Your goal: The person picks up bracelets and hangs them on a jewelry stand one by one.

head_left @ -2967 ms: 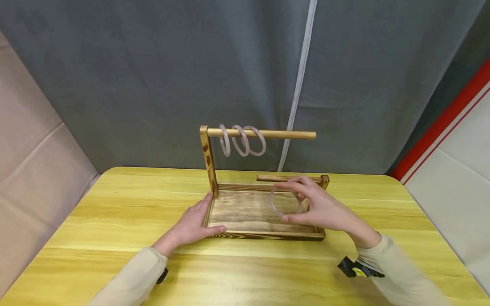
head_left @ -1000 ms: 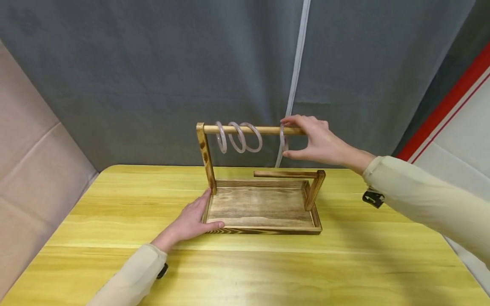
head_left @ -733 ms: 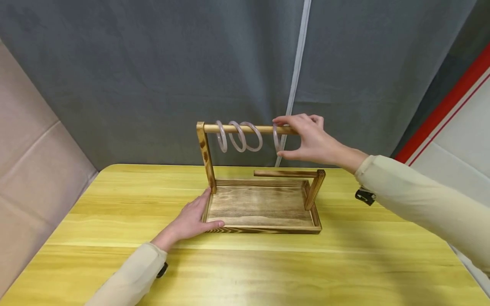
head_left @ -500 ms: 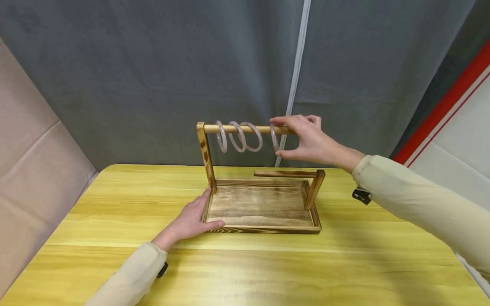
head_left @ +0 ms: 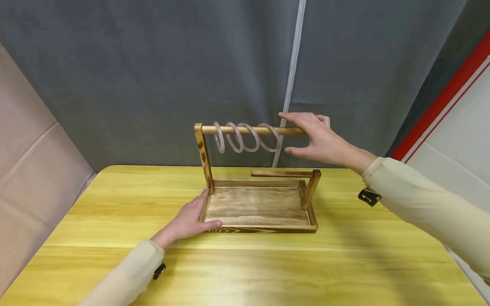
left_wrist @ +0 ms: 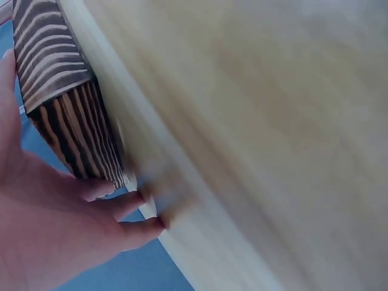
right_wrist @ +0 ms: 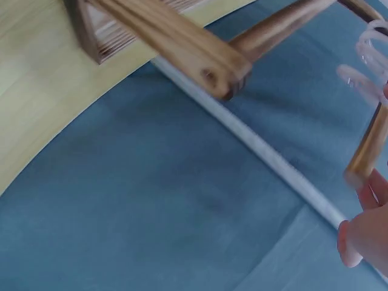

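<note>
A wooden bangle stand [head_left: 264,230] with a tray base stands on the table. From its upper rod [head_left: 249,130] hang several pale, translucent bangles [head_left: 255,137], the rightmost bangle [head_left: 277,137] slanted and apart from any fingers. My right hand [head_left: 321,138] is by the rod's free end, thumb and forefinger spread and holding nothing; the right wrist view shows the rod tip [right_wrist: 357,173] beside the fingers. My left hand [head_left: 187,219] rests against the tray's left front corner, thumb over the front rim. In the left wrist view its fingers lie along the dark-striped wood [left_wrist: 73,127].
A shorter lower rod [head_left: 283,174] juts left from a post [head_left: 311,191] on the tray's right side. Behind the yellow wooden table [head_left: 245,267] hangs a grey curtain [head_left: 153,85] with a pale vertical strip [head_left: 292,63].
My right hand lifted a bangle from over the tray, slid it onto the upper rod and moved it left. Then it let go and drew back right. The left hand stayed in place.
</note>
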Available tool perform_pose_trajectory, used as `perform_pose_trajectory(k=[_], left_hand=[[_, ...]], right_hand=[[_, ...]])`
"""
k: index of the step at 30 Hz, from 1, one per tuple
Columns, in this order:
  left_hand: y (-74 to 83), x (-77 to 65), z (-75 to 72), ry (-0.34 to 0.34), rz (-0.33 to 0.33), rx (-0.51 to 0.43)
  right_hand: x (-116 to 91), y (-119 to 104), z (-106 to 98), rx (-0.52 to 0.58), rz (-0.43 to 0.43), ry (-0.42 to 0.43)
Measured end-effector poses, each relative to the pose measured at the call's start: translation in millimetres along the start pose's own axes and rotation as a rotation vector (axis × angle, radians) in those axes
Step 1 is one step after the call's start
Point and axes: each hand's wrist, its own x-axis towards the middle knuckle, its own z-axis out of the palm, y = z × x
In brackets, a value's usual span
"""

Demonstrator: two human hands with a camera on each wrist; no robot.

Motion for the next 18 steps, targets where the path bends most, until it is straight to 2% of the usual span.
perform_pose_trajectory(k=[5, 9, 18], left_hand=[[-3.5, 0.7, -2.7, -0.016, -0.015, -0.059], [-8.0, 0.4, -14.1, 0.016, -0.034, -0.078], [-25.5, 0.8, -43.0, 0.097, -0.062, 0.093]], right_hand=[[-21, 14, -11, 0.01, 0.047, 0.047], [-35, 24, -17, 0.018, 0.078, 0.087], [-67, 51, -10, -0.016, 0.14, 0.093]])
